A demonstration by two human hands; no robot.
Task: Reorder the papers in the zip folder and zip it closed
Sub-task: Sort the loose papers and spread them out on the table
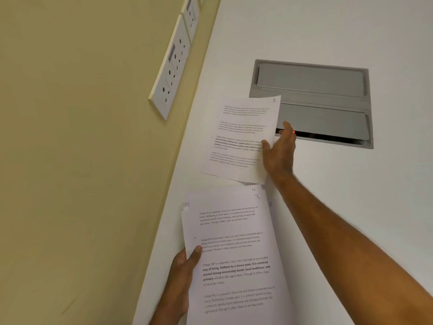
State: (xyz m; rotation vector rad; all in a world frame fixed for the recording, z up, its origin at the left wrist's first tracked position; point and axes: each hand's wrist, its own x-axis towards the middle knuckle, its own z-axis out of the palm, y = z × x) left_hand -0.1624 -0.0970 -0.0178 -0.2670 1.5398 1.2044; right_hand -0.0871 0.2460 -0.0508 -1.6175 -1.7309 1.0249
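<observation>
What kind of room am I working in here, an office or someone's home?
Probably an office or meeting room. The white desk has a grey flip-lid cable box set into its top, and a row of wall sockets runs beside it on the yellow wall.

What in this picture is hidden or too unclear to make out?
Head view, the only one:
- The zip folder: not in the frame at all.
- Lower sheets of the white printed paper stack in the left hand: covered by the top page marked 3.
- Text on the single white sheet in the right hand: blurred.
- Inside the grey desk cable box: dark behind its flap, only a red light shows.
- The stack's bottom: cut off by the frame edge.
</observation>
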